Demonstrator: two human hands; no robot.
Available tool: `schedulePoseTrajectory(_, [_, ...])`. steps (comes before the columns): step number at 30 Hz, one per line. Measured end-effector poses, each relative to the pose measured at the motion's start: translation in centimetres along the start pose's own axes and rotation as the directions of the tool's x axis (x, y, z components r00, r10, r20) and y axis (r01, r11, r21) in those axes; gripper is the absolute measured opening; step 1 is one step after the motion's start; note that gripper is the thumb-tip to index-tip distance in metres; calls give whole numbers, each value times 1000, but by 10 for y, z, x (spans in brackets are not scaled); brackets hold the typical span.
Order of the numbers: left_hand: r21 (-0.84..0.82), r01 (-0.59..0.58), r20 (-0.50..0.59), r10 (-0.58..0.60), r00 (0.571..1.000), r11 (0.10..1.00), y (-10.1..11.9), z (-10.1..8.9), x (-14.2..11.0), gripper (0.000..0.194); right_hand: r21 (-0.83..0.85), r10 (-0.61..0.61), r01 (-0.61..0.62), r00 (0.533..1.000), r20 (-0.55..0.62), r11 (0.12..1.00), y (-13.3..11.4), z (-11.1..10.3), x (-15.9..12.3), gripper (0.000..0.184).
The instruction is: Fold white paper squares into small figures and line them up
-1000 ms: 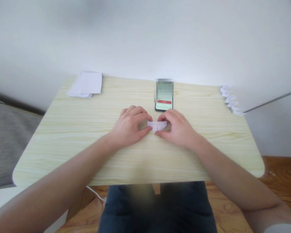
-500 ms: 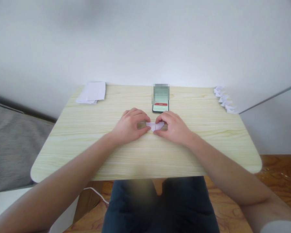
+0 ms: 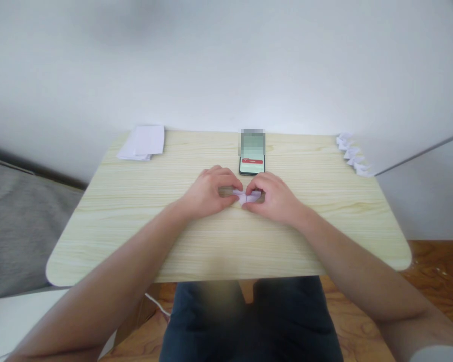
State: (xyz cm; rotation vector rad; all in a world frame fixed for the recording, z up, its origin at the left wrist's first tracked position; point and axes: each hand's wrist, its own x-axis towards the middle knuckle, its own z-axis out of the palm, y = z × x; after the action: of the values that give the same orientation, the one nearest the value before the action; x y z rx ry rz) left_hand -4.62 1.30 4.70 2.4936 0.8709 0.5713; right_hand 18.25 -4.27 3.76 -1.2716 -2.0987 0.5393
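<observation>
A small piece of folded white paper [image 3: 242, 198] lies near the middle of the table, with a crease running down its centre. My left hand [image 3: 216, 192] pinches its left end between thumb and fingers. On the other side, my right hand [image 3: 274, 197] grips the right part, thumb below and fingers above. My fingertips cover parts of the paper's edges. Just beyond my hands lies a phone [image 3: 252, 166] with a lit screen, its upper part blurred.
Sheets of white paper [image 3: 147, 141] are stacked at the table's back left. Several folded white paper pieces [image 3: 353, 155] stand in a row at the back right. The light wood table [image 3: 211, 251] meets a white wall behind. A white cable [image 3: 156, 303] hangs below the front edge.
Both hands and the paper have shifted slightly to the right in view. My left fingers have closed in a little toward the paper's centre. The grip stays on both sides.
</observation>
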Motion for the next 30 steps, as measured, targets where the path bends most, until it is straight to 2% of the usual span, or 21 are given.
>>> schedulePoseTrajectory(4, [-24,-8,-3,8,1000,1000,-1,1,0,19,-5,9,-9,1000,2,1000,0,0,1,23])
schedulePoseTrajectory(9, [-19,34,-23,-35,999,999,-5,2,-1,6,12,21,-21,1000,-6,1000,-2,1,3,25])
schedulePoseTrajectory(12, [-77,38,-52,-42,998,996,-7,1,-1,8,87,62,-60,998,-11,994,-2,0,4,23])
schedulePoseTrajectory(14, [-154,39,-95,-54,994,987,-6,-2,-1,10,196,118,-111,993,-24,974,-2,-1,4,23])
schedulePoseTrajectory(17, [-306,85,-141,-134,981,948,-2,-4,-1,11,422,238,-206,971,-23,883,0,-1,5,27])
schedulePoseTrajectory(21, [-488,188,-89,-263,961,852,6,-2,-1,16,649,305,-268,951,58,712,0,1,6,22])
schedulePoseTrajectory(26, [-668,274,47,-328,943,692,15,-2,5,20,742,338,-249,940,33,622,0,2,9,17])
schedulePoseTrajectory(30, [-705,301,93,-336,937,643,24,-1,18,17,784,391,-225,920,-23,578,3,-1,12,17])
